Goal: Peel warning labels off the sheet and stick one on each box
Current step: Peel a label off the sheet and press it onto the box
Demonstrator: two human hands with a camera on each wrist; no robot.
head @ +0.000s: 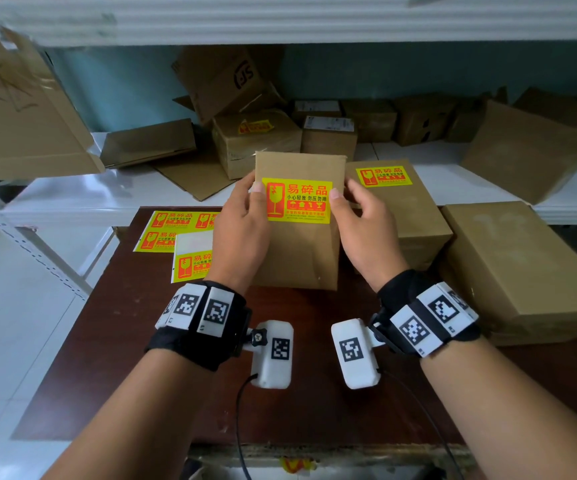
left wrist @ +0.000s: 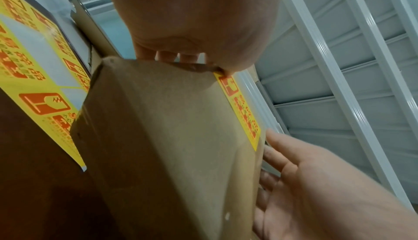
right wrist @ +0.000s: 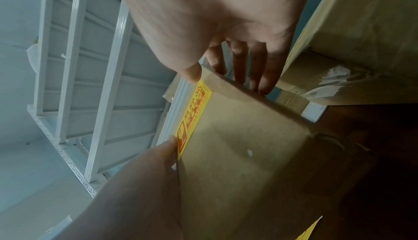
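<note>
A brown cardboard box (head: 297, 258) stands tilted up off the dark table, its near edge low. A yellow and red warning label (head: 297, 202) lies across its upper face. My left hand (head: 245, 216) grips the box's left side, its thumb on the label's left edge. My right hand (head: 359, 220) grips the right side, thumb on the label's right edge. In the left wrist view the left hand's fingers (left wrist: 167, 56) curl behind the box (left wrist: 169, 145) beside the label (left wrist: 244, 115). The right wrist view shows the right hand's fingers (right wrist: 262, 75) along the box edge (right wrist: 248, 154).
Two label sheets (head: 169, 230) (head: 192, 265) lie on the table (head: 141, 341) at the left. A labelled box (head: 404, 216) and a plain box (head: 515, 268) stand at the right. Behind is a white shelf (head: 107, 192) with several cardboard boxes, one labelled (head: 256, 140).
</note>
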